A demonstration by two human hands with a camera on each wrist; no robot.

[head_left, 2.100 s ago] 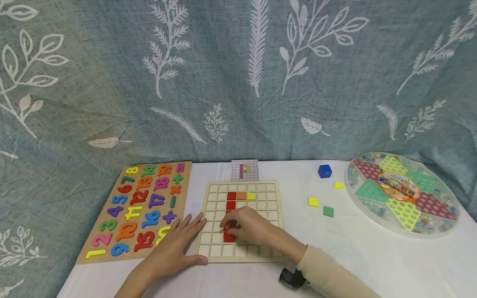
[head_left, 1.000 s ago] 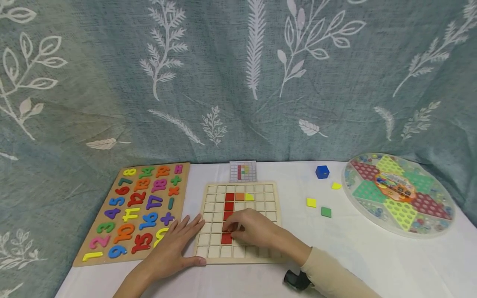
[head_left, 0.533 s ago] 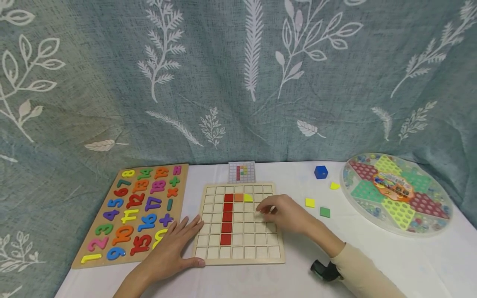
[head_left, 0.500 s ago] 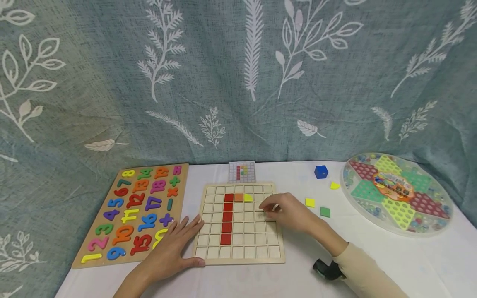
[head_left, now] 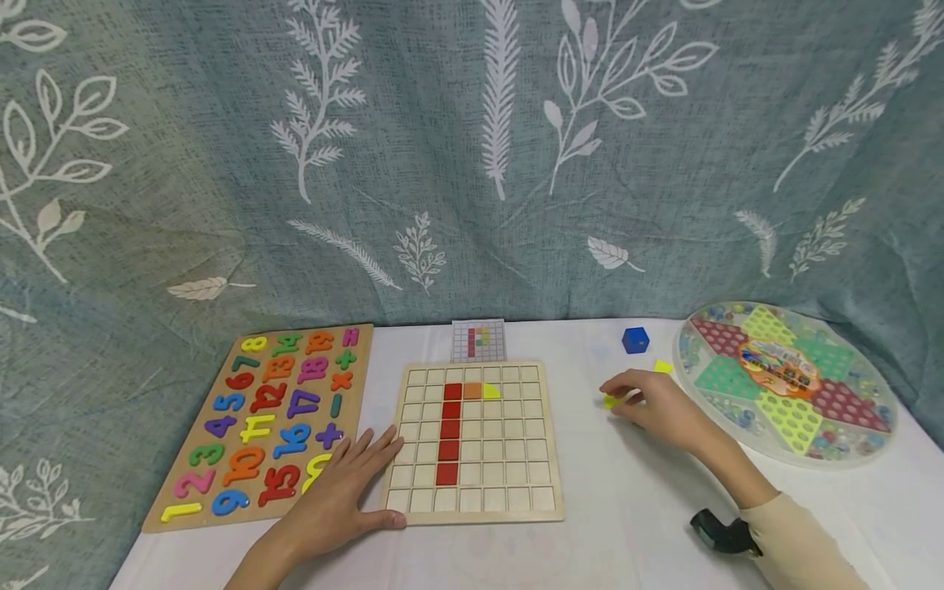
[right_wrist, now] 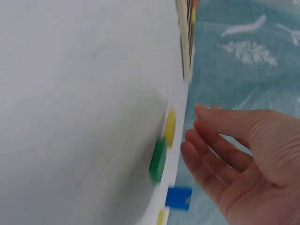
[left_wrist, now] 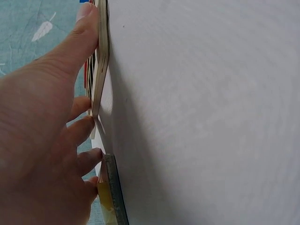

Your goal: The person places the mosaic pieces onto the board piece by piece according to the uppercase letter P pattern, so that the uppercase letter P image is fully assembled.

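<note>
A wooden grid board (head_left: 509, 475) lies in mid-table, with a column of red tiles (head_left: 448, 428), an orange tile (head_left: 473, 391) and a yellow quarter-round tile (head_left: 490, 392) set in it. My left hand (head_left: 335, 500) rests at its left edge, fingers spread, thumb at the near corner. To the right of the board my right hand (head_left: 652, 406) hovers over a yellow square tile (head_left: 610, 402), mostly covered in the head view. The right wrist view shows its loosely bent fingers holding nothing, apart from that tile and a green tile (right_wrist: 158, 160).
Behind the grid board lies a small pattern card (head_left: 478, 352). On the left is a number puzzle board (head_left: 352, 393), partly under my left hand. A blue cube (head_left: 635, 340), another yellow quarter-round tile (head_left: 663, 366) and a round Chinese checkers board (head_left: 726, 378) lie to the right.
My right hand has left the red column, where it was adjusting the lower tiles, and moved right, off the board, to the yellow square tile. The left hand has stayed in place.
</note>
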